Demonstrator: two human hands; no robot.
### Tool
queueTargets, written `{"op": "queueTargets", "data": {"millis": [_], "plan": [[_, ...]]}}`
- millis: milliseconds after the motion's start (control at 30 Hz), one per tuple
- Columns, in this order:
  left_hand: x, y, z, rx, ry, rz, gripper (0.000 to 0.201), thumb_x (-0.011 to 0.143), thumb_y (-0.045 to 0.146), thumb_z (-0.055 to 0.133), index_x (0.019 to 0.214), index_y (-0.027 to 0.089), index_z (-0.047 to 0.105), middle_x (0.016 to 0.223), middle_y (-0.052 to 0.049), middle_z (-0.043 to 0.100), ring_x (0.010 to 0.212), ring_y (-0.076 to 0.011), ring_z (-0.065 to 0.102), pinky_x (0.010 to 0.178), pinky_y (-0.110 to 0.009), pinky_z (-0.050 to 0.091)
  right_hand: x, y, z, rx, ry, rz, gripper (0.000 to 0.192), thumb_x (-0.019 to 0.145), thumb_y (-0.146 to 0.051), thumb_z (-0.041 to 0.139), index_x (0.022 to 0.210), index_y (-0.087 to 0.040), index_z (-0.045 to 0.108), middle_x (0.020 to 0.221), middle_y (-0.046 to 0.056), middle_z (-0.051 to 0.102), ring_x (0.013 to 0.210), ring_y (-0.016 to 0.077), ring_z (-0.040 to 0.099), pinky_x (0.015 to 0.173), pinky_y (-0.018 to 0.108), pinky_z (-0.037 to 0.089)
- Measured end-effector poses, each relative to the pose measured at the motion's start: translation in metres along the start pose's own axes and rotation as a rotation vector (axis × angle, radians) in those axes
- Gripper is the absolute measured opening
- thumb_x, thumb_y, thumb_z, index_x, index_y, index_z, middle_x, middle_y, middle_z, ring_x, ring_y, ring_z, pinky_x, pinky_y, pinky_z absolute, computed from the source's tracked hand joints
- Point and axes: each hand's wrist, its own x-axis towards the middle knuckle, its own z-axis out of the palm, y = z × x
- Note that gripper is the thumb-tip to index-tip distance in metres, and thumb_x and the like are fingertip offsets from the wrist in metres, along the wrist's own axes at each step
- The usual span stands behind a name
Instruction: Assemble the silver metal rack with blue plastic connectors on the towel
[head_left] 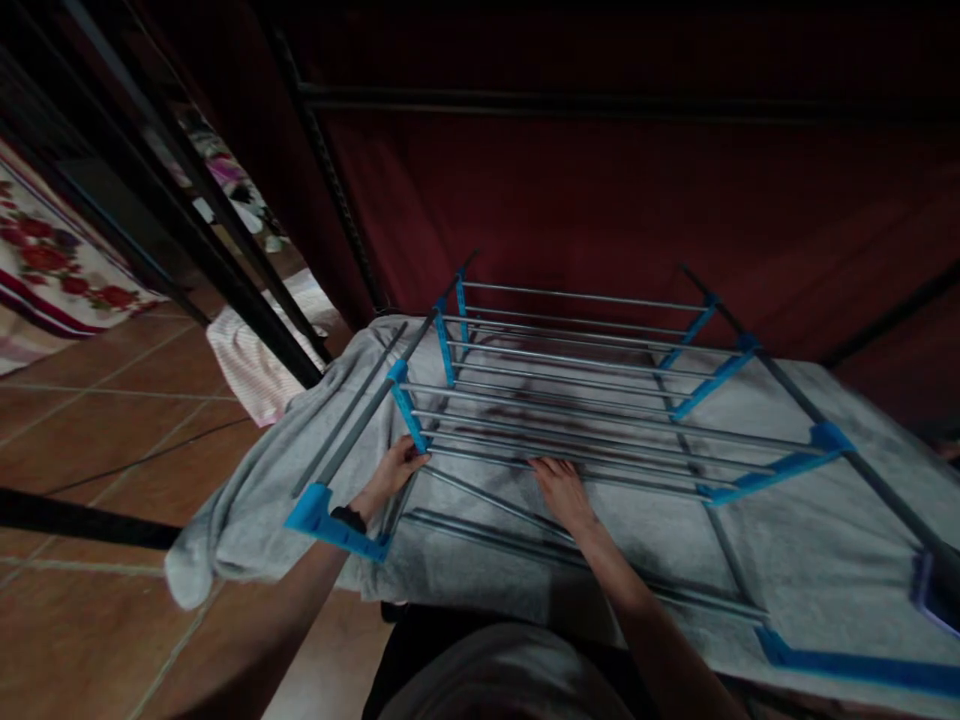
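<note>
Head view: your left hand [394, 470] pinched the lower end of the left front bracket [408, 415], thumb and fingers closed where the lowest rod [480, 457] met the blue plastic. Your right hand [562, 490] lay over that rod farther along, fingertips on it; whether they gripped it or only rested, you could not have told from above. That spacing looked sound: one hand steadying the joint, the other keeping the rod level. A push along the rod's own line, with the bracket backed by the left thumb, would likely have served better than a sideways press, which could have twisted the plastic. Just below your left hand, a slanting rod [495, 503] ran toward your right forearm; whether its left end was seated did not show. The rod's far end reached the right front bracket [772, 480], well apart from both hands and worth checking for slip. Around all this, the rack stood on the grey blanket [251, 510], with loose rods [487, 537] lying along its near side.
</note>
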Motion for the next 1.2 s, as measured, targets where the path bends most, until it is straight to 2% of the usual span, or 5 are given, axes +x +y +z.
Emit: {"op": "queueTargets", "data": {"millis": [300,533,900,1033,1200], "plan": [[0.019,-0.003,0.001,-0.030,-0.021,-0.049,0.040,0.061,0.047,0.080,0.084,0.016,0.069,0.088,-0.006,0.064,0.083,-0.0229,0.060,0.080,-0.038,0.050,0.001,0.003,0.005,0.009,0.032,-0.005,0.036,0.102,-0.020,0.042,0.129,-0.023,0.064,0.126,0.008,0.067,0.109,0.0204,0.062,0.101,0.037,0.043],[0.029,0.002,-0.003,-0.038,-0.128,-0.104,0.041,0.053,0.044,0.086,0.077,0.016,0.069,0.073,-0.005,0.064,0.069,-0.0208,0.058,0.067,-0.036,0.050,-0.001,0.005,0.010,0.012,0.030,-0.009,0.037,0.102,-0.020,0.039,0.130,-0.022,0.063,0.127,0.009,0.067,0.113,0.0209,0.061,0.102,0.038,0.043],[0.029,0.016,-0.008,0.020,-0.184,-0.145,0.051,0.051,0.051,0.089,0.080,0.016,0.066,0.080,-0.006,0.067,0.076,-0.0191,0.059,0.075,-0.035,0.053,-0.005,0.005,0.006,0.044,0.135,-0.013,0.037,0.100,-0.020,0.044,0.133,-0.023,0.061,0.125,0.010,0.066,0.116,0.0230,0.059,0.102,0.041,0.045],[0.028,0.018,-0.008,0.044,-0.188,-0.155,0.058,0.047,0.059,0.087,0.080,0.016,0.065,0.077,-0.004,0.066,0.074,-0.0191,0.059,0.074,-0.035,0.053,-0.032,0.020,0.002,0.090,0.292,0.062,0.037,0.100,-0.023,0.043,0.132,-0.021,0.061,0.120,0.012,0.065,0.114,0.0270,0.058,0.100,0.046,0.046],[0.032,0.018,-0.011,0.180,-0.225,-0.158,0.064,0.052,0.068,0.079,0.088,0.016,0.068,0.081,-0.007,0.071,0.079,-0.0242,0.066,0.077,-0.037,0.056,-0.104,0.063,-0.014,0.195,0.484,0.275,0.034,0.099,-0.026,0.040,0.124,-0.021,0.062,0.124,0.011,0.061,0.117,0.0248,0.056,0.102,0.044,0.047]]}}
